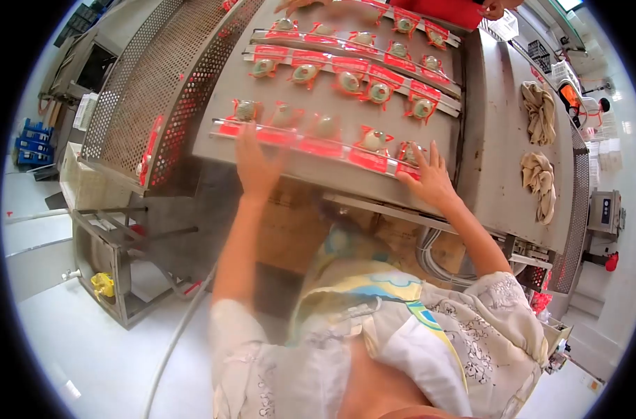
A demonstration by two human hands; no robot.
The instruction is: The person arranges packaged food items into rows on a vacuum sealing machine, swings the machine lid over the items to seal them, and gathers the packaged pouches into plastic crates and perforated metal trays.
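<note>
Clear bags with red print, each with a round greenish item inside, lie in rows on a metal table (227,91). Along the near row (321,143) runs a thin metal bar. My left hand (257,162) is at the left end of this row, its fingers apart beside a bag (245,110); motion blurs it slightly. At the right end, my right hand (430,177) has its fingers spread, touching or nearly touching the last bag (410,153). Two more rows (349,80) with metal bars lie farther back.
A perforated metal tray (140,84) borders the table at the left. Beige cloths (538,115) lie on the metal surface at the right. Another person's hand (496,8) shows at the far edge, with another at the far left. Cables (430,258) hang below the near edge.
</note>
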